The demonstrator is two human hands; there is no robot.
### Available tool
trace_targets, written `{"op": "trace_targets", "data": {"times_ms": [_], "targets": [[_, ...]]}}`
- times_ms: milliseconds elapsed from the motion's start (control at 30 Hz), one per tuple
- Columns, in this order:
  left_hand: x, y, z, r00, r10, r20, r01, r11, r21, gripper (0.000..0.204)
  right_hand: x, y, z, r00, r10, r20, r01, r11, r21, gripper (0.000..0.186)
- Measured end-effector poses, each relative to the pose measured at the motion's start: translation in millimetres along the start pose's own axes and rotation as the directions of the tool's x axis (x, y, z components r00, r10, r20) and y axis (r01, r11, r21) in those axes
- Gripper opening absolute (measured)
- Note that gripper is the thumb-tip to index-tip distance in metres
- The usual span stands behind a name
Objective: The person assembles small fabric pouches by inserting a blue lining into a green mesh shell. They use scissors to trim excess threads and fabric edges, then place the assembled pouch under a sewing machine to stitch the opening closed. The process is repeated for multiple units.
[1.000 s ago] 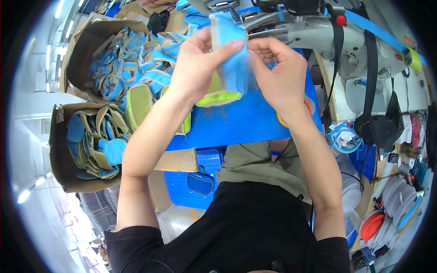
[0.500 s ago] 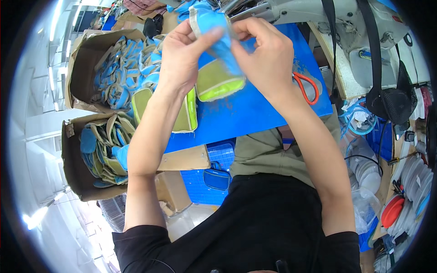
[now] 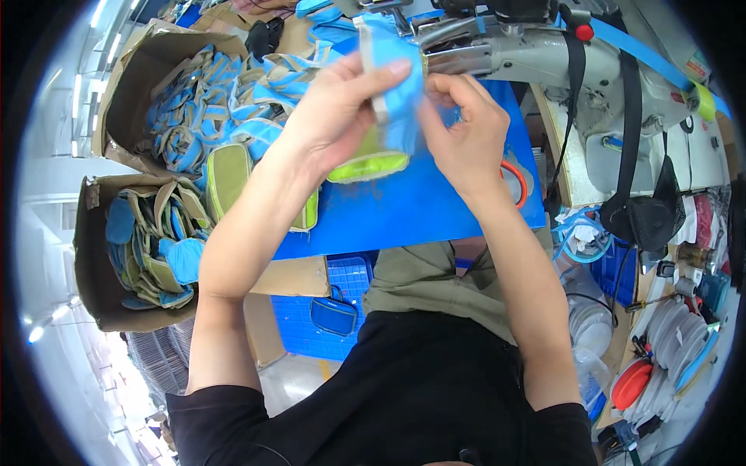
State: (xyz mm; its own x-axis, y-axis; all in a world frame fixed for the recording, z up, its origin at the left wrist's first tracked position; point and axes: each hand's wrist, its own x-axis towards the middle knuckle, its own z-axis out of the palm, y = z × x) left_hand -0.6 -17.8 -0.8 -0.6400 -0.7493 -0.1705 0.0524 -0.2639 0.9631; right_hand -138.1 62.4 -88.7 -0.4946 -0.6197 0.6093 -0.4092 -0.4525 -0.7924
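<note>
My left hand (image 3: 342, 109) is closed on a blue fabric piece (image 3: 396, 50) with a pale edge strip, its thumb lying across the front. At the piece's right edge, my right hand (image 3: 470, 128) has thumb and fingers drawn together in a pinch; motion blurs the cloth there. Both hands are raised over the blue tabletop (image 3: 404, 210), just in front of the sewing machine (image 3: 513, 54). Below them lies an olive and lime-green pouch (image 3: 371, 165), partly hidden by the hands. Another olive pouch (image 3: 228, 180) lies beside my left forearm.
Two cardboard boxes stand at the left: the upper box (image 3: 124, 101) holds blue and beige strips, the lower box (image 3: 93, 272) olive and blue pieces. Red-handled scissors (image 3: 519, 185) lie by my right wrist. Black straps (image 3: 633, 116) hang at the right. A blue crate (image 3: 291, 326) sits below.
The view has shifted, showing more of the sewing machine. The blue fabric piece now hangs more upright between my hands, and my left hand grips it lower down.
</note>
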Motion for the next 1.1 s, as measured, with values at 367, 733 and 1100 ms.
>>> {"op": "trace_targets", "data": {"times_ms": [367, 733, 1100], "targets": [[1, -4, -2, 0.999, -0.004, -0.033, 0.004, 1.000, 0.000, 0.028, 2, -2, 0, 0.996, 0.072, 0.046, -0.072, 0.997, -0.011, 0.021], [13, 3, -6, 0.993, 0.114, 0.001, -0.114, 0.988, 0.106, 0.029, 10, -15, 0, 0.916, 0.384, 0.118, -0.402, 0.870, 0.285, 0.017], [19, 2, -10, 0.968, 0.250, 0.005, -0.240, 0.921, 0.305, 0.037, -2, 5, 3, 0.965, 0.254, 0.056, -0.257, 0.897, 0.360, 0.020]]}}
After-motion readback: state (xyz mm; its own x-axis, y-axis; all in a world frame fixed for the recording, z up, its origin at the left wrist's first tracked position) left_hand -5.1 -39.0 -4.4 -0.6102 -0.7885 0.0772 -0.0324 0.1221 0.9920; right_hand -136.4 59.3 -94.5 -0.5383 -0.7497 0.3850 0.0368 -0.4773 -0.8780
